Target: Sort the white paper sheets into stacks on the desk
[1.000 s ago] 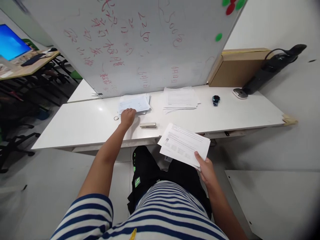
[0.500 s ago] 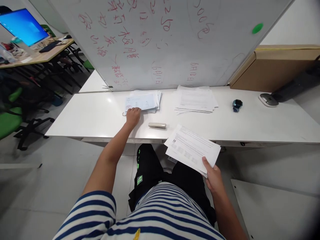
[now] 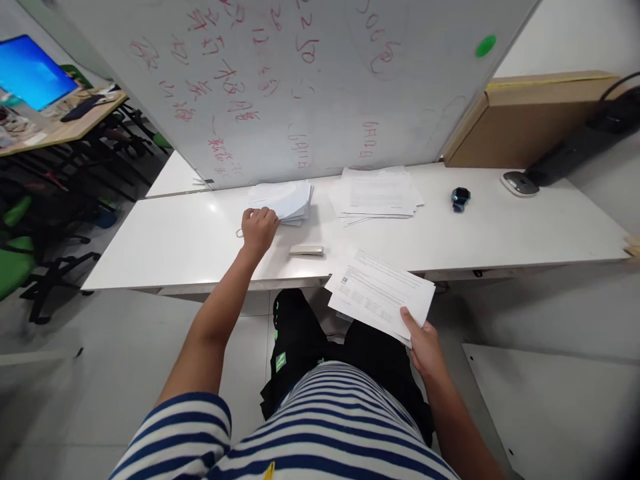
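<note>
My left hand (image 3: 260, 230) is closed at the near left edge of a stack of papers (image 3: 300, 212). Its fingers pinch a sheet of paper (image 3: 283, 199) on top, which curves up at the near side. In my right hand (image 3: 425, 343) are a few printed sheets (image 3: 383, 293), held at their lower right corner, thumb on top, past the table's front edge. A pale stapler (image 3: 307, 251) lies between the two hands. Farther right on the table is a second pile of printed papers (image 3: 380, 193).
A whiteboard (image 3: 325, 87) with red writing stands along the back of the white table (image 3: 165, 233). To the right are a dark blue watch (image 3: 459, 198), a grey-white device base (image 3: 520, 183) and a cardboard box (image 3: 520, 127). At far left stands a desk with a monitor (image 3: 37, 70).
My left hand has drawn slightly left and the top sheet's near side has curled up, its bluish printed face no longer showing. The view has shifted a little. My right hand still holds the sheets.
</note>
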The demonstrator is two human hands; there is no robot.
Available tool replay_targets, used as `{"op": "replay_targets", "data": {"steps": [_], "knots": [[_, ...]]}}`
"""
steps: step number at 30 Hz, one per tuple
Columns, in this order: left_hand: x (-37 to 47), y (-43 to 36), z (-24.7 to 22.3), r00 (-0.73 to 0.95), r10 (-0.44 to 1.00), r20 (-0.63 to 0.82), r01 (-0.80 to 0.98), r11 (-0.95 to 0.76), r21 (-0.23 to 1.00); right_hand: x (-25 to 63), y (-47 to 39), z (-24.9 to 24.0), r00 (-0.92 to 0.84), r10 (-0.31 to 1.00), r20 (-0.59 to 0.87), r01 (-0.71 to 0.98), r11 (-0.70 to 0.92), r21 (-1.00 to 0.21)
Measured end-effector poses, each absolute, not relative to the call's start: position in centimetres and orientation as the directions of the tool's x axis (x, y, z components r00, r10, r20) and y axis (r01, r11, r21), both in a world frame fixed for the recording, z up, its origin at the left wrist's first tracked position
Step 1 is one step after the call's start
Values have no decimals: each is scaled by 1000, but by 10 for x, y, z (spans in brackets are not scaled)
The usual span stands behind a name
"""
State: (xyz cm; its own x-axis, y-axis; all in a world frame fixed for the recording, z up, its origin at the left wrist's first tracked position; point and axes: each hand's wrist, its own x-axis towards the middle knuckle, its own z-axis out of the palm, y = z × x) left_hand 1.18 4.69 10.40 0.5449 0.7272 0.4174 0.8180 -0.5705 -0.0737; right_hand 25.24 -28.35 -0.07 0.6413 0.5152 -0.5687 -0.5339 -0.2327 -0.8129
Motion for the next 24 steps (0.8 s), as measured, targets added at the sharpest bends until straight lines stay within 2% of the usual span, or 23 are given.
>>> {"op": "replay_targets", "data": {"steps": [3, 4, 6, 9, 13, 17, 20, 24], "knots": [[49, -38, 111, 655, 466, 595, 619, -783, -68, 255, -283, -1, 629, 535, -564, -560, -191, -806], [62, -69, 107, 722, 364, 588, 496, -865, -73, 257, -283, 0, 611, 554, -566, -572, -185, -799], [84, -126, 91, 855, 224, 469, 283, -958, -57, 259, -283, 3, 574, 593, -565, -591, -178, -787], [107, -175, 57, 917, 216, 335, 216, -976, 36, 262, -286, 6, 571, 627, -530, -587, -140, -798], [115, -182, 31, 904, 310, 295, 282, -950, 135, 267, -295, 3, 571, 649, -502, -575, -120, -809], [113, -175, 36, 904, 354, 241, 308, -928, 209, 277, -304, 1, 453, 697, -556, -623, -198, -757], [113, -174, 45, 913, 365, 183, 310, -912, 271, 279, -306, 3, 388, 758, -525, -612, -214, -762], [114, -175, 51, 921, 364, 139, 304, -895, 326, 270, -303, 7, 493, 775, -397, -513, -109, -851]]}}
